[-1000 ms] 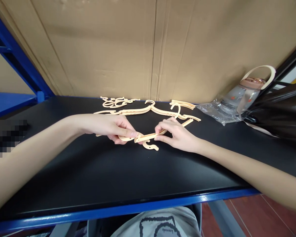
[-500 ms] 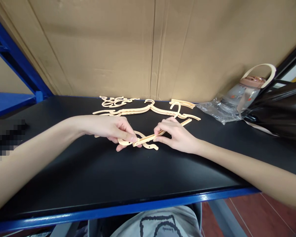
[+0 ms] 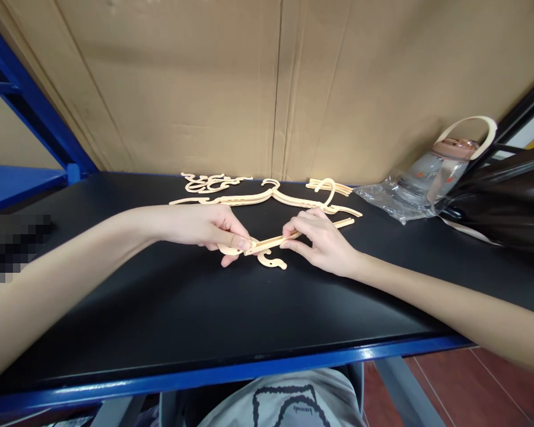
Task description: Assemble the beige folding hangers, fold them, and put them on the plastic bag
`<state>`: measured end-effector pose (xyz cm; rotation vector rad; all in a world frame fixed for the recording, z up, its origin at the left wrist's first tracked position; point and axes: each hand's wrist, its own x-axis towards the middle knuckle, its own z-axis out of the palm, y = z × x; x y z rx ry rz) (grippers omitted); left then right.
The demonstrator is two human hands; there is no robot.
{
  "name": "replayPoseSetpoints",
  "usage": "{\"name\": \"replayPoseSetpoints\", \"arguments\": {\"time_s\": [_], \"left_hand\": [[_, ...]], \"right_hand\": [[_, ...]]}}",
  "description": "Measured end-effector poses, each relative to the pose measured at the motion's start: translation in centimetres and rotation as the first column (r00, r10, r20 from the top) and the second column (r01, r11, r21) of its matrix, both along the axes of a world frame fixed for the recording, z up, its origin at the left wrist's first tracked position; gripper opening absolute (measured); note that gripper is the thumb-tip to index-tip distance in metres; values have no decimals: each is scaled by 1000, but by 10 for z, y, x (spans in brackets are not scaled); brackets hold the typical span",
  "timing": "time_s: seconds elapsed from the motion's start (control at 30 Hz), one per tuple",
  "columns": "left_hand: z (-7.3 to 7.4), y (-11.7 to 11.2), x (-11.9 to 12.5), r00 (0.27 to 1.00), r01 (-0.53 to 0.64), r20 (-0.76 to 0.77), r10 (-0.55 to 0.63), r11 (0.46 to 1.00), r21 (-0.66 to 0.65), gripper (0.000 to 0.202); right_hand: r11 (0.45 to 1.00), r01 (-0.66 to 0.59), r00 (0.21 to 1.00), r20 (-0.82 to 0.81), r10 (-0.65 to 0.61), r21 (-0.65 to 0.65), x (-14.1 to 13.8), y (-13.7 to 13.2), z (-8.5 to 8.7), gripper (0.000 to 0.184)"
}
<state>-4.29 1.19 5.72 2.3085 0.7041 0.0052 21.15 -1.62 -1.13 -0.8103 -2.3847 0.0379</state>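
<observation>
My left hand [image 3: 229,231] pinches a curved cream end piece [image 3: 229,249] against the near end of a grooved cream hanger arm [image 3: 269,242]. Farther along the same arm, my right hand [image 3: 314,237] grips it between thumb and fingers. A hook [image 3: 331,188] rises behind the right hand and seems joined to the held arm. Under the held parts, a loose curved hanger piece [image 3: 273,261] with a small hole lies on the black table [image 3: 196,320]. An assembled cream hanger [image 3: 244,199] lies behind both hands.
Several loose curved pieces [image 3: 209,182] lie at the back left. A stack of straight hanger arms [image 3: 315,184] is at the back right. Farther right are a clear plastic bag [image 3: 391,198], a transparent bottle [image 3: 440,172] and a black bag [image 3: 507,196]. Cardboard [image 3: 182,89] stands behind.
Both hands have shifted slightly up and to the right with the held pieces. The hook has swung up behind my right hand. The loose curved piece stays on the table.
</observation>
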Motion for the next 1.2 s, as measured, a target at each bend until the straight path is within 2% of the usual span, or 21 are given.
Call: {"name": "replayPoseSetpoints", "arguments": {"time_s": [0.1, 0.2, 0.33, 0.43, 0.6, 0.8, 0.9, 1.03, 1.2], "left_hand": [[4, -3, 3, 993, -11, -116, 3, 997, -71, 43], [7, -11, 7, 988, -55, -138, 64, 996, 64, 42], [9, -24, 14, 968, -147, -162, 192, 956, 256, 42], [8, -30, 18, 961, -206, -127, 247, 941, 269, 41], [3, -25, 16, 974, -216, -48, 223, 969, 121, 49], [2, -17, 12, 995, -97, -27, 95, 991, -93, 46], [0, -14, 11, 999, -40, -21, 36, 978, -203, 44], [-2, -10, 9, 997, -40, -70, 18, 944, -326, 42], [-5, -7, 6, 995, -27, -103, -12, 930, -366, 42]], "right_hand": [[1000, 9, 1000, 2, -9, -7, 0, 2, 0, 15], [999, 25, 1000, -3, -25, -46, 1, 4, 1, 15], [987, 66, 998, -7, -67, -145, 0, 5, 5, 14], [979, 80, 996, -27, -86, -188, -1, 4, 7, 17], [976, 83, 995, -34, -91, -201, 0, 5, 8, 24], [980, 65, 998, 1, -66, -187, 2, 6, 8, 26], [985, 35, 999, 9, -33, -169, 3, 6, 7, 26], [986, -11, 999, 35, 17, -164, 2, 6, 7, 24], [979, -43, 997, 52, 54, -201, 0, 5, 7, 25]]}}
